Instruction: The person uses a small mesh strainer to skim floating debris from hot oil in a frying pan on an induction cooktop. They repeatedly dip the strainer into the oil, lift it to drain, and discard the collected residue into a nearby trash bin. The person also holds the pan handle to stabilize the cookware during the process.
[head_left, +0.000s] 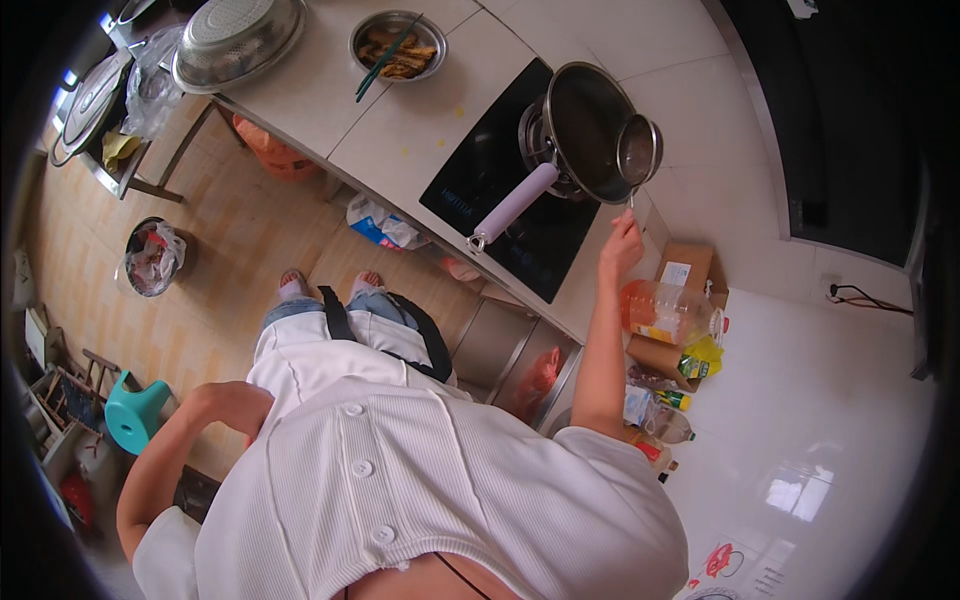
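Observation:
My right hand (622, 244) grips the thin metal handle of a round strainer (637, 152), held at the rim of a dark frying pan (589, 124). The pan rests on the burner of a black glass gas cooktop (465, 176), and its lilac handle (517, 206) points towards my body. What the pan holds is too dark to make out. My left hand (240, 409) rests against my hip, its fingers mostly hidden by the white shirt (420, 465).
A metal bowl (442, 56) of browned fried food carries green chopsticks (388, 56). Beyond stands an upturned steel colander (232, 37). A large oil bottle (667, 311) and cardboard box (686, 262) stand right of my forearm. On the floor are a lined bin (154, 259) and teal stool (135, 412).

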